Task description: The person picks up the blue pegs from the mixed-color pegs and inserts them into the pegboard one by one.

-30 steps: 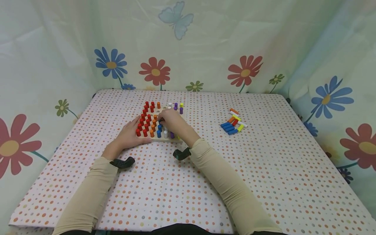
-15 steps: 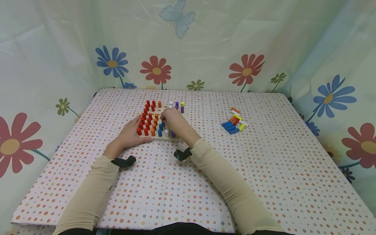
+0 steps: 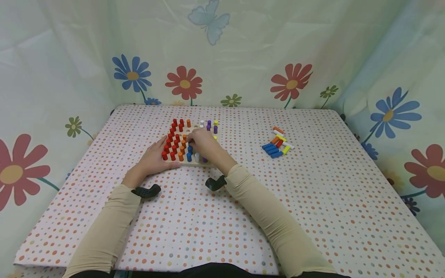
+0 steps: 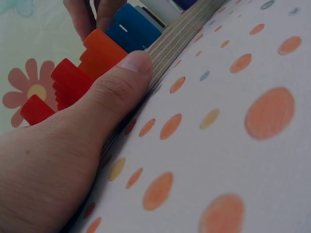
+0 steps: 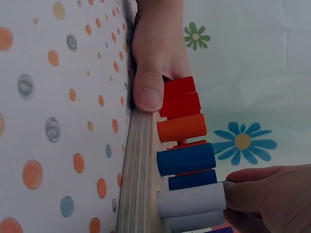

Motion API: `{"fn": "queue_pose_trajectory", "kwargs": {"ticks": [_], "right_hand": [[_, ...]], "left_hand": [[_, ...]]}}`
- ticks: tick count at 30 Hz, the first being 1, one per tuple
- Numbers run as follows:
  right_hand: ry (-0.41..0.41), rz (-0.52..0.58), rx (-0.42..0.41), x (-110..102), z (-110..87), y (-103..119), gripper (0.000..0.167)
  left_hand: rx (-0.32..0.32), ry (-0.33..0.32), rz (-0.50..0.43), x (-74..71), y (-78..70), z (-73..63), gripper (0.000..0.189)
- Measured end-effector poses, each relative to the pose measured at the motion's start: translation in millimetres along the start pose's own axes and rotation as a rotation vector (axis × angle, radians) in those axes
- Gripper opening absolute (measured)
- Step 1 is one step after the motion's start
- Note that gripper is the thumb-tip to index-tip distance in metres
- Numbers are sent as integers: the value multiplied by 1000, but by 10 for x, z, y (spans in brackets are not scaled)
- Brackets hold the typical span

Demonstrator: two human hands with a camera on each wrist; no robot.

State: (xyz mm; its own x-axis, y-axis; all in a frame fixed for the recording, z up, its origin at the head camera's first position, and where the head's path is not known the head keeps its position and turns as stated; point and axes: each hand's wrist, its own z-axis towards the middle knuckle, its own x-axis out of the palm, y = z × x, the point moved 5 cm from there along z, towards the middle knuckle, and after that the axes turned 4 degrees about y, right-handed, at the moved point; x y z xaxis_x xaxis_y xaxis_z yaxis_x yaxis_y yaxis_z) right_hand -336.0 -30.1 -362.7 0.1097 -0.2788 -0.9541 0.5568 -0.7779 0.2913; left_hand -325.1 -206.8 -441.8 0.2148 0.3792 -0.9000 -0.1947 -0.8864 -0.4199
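A wooden pegboard (image 3: 194, 164) lies left of the table's middle, set with red, orange, blue, white, purple and yellow pegs. My left hand (image 3: 153, 159) rests around its near left corner. The left thumb (image 4: 114, 90) lies straight along the front edge, and the fingers run up the left side, beside the red pegs (image 3: 165, 155). Above the middle of the board, my right hand (image 3: 205, 143) bends its fingertips together in a pinch behind the blue pegs (image 5: 186, 158). The peg in that pinch is mostly hidden. White pegs (image 5: 191, 200) stand in front of those fingers in the right wrist view.
Loose pegs (image 3: 272, 150) in blue, orange, white, yellow and red lie in a small pile to the right of the board. A dotted cloth (image 3: 222, 216) covers the table. Flowered curtains (image 3: 250, 50) hang at the back and sides.
My right hand shifts only slightly over the same spot, a little right and then back left. The left hand stays at the board's corner, and the loose pegs have not moved.
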Motion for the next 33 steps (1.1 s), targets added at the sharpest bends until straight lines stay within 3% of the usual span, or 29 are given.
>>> {"fn": "queue_pose_trajectory", "kwargs": {"ticks": [8,14,20,33], "right_hand": [[-43,19,-13,-15,-5,-19,17],[-16,43,-56,-38,-15,-8,17],[30,46,-44,-55,-12,-47,17],[18,25,-48,-44,4,-90,17]], "left_hand": [[0,-3,3,-9,-10,7,129],[-11,5,-7,-11,-3,3,130],[-4,6,-8,-4,-2,-1,129],[-7,-2,-12,-3,0,-14,129]]}}
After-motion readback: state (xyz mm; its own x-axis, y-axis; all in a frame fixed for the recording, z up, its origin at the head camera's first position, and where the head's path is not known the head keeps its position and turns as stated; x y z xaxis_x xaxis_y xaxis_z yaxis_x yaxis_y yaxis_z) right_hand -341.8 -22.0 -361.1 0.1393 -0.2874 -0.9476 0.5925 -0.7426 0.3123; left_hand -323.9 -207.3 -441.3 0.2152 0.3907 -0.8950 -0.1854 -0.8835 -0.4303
